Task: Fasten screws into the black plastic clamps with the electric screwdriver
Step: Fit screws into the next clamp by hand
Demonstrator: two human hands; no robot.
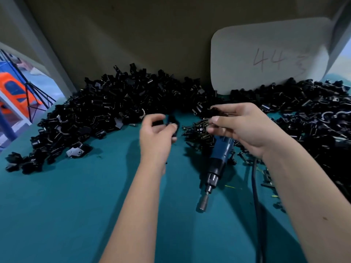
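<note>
Workbench lot: black plastic clamps, screws, electric screwdriver.

One black clamp (171, 122) is pinched in the left hand (156, 135); a dark small part, unidentifiable, is pinched by the right hand (241, 128). The blue electric screwdriver (216, 164) is laid on the teal table (66, 205), partly covered by the right hand, beside the screw heap (197, 130). Clamp piles (106, 103) are banked behind, below a white card (269, 57) marked 44.
</note>
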